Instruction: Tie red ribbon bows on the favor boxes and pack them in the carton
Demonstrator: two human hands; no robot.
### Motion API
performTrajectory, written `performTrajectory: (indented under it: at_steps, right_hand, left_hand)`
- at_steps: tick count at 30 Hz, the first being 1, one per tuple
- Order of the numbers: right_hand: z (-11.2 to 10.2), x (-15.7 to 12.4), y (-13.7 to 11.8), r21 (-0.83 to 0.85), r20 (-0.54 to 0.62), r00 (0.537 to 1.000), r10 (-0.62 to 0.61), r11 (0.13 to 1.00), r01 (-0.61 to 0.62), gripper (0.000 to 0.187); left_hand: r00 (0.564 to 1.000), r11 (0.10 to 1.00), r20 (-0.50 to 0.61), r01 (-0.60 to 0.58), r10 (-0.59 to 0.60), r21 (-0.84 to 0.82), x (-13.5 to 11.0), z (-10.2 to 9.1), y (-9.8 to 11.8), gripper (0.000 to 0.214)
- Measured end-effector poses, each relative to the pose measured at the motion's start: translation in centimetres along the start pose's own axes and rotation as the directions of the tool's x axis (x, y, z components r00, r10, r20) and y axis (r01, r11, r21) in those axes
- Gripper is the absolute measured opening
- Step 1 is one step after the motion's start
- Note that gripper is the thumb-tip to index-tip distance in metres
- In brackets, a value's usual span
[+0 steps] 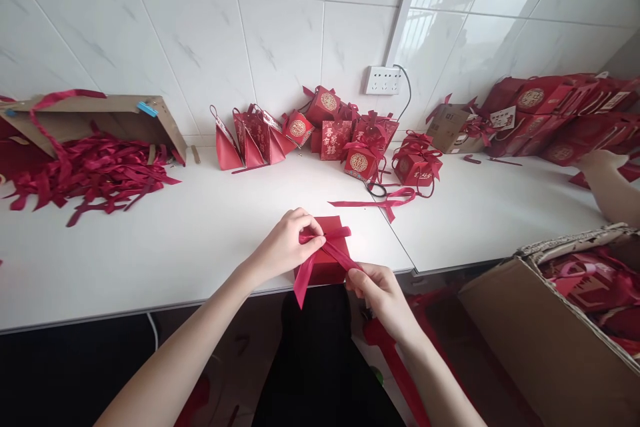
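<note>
A small red gift box (331,272) sits at the front edge of the white table, directly before me. Across its top lies a dark pink ribbon (341,255) looped into a bow. My left hand (295,243) pinches the ribbon near the bow's centre, thumb and forefinger together. One ribbon tail hangs down over the box's left front. Lower right of the box, my right hand (377,290) grips the other ribbon end between thumb and fingers. The ribbon between the two hands runs diagonally. Part of the box is hidden behind the hands and ribbon.
Loose ribbons (100,170) spill from a cardboard box (165,123) at left. Finished red boxes (360,161) and triangular boxes (227,143) stand by the wall. A loose ribbon (370,203) lies ahead. At right are a large carton (545,340) and another person's hand (603,167).
</note>
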State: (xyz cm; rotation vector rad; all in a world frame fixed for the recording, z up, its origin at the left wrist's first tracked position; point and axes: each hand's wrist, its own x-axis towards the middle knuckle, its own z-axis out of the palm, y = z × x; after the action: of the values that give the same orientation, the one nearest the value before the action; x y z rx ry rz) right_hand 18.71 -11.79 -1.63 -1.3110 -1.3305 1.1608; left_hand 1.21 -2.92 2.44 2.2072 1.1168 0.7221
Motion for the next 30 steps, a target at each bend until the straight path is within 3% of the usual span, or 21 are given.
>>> performTrajectory:
  at_steps: [6,11,15,17,19,21,23,26,30]
  right_hand:
    - [0.2,-0.1,0.5,0.093,-0.033,0.999,0.019,0.996,-0.016,0.030]
    - [-0.3,-0.2,1.3,0.145,0.032,0.999,-0.031,0.989,0.026,0.030]
    - [-1.8,1.9,1.5,0.142,-0.146,0.983,-0.113,0.981,0.134,0.045]
    - [-2.5,3.6,1.1,0.073,-0.228,0.971,-0.077,0.993,0.096,0.052]
    - [-2.7,5.0,0.2,-0.045,-0.217,0.975,-0.040,0.999,0.031,0.056]
    - [-2.5,6.0,-0.9,-0.171,-0.179,0.983,-0.031,0.985,0.000,0.058]
    - [-1.9,6.3,-1.8,-0.245,-0.153,0.988,-0.036,0.969,-0.003,0.057]
    - [-0.8,6.2,-2.5,-0.254,-0.115,0.992,-0.056,0.967,0.026,0.051]
    - [0.0,6.1,-1.8,-0.159,-0.107,0.987,-0.120,0.982,0.102,0.044]
  left_hand:
    - [1.000,0.999,-0.003,0.002,-0.003,-0.038,0.0,0.0,0.0,0.008]
    - [1.000,0.999,-0.020,-0.002,0.002,-0.038,-0.1,0.2,-0.1,0.010]
    - [0.997,0.992,-0.077,0.004,-0.014,-0.130,-0.2,0.0,-0.2,0.014]
    - [0.966,0.982,-0.235,0.062,-0.105,-0.180,-0.4,-0.1,-0.3,0.023]
    - [0.903,0.968,-0.362,0.179,-0.232,-0.173,-0.7,-0.3,-0.4,0.026]
    - [0.874,0.942,-0.354,0.313,-0.334,-0.117,-1.0,-0.5,-0.3,0.032]
    - [0.882,0.921,-0.269,0.384,-0.387,-0.067,-1.3,-0.6,-0.1,0.042]
    - [0.910,0.936,-0.222,0.335,-0.351,-0.106,-1.7,-0.3,0.0,0.044]
    - [0.911,0.945,-0.284,0.242,-0.299,-0.219,-2.0,0.9,-0.2,0.041]
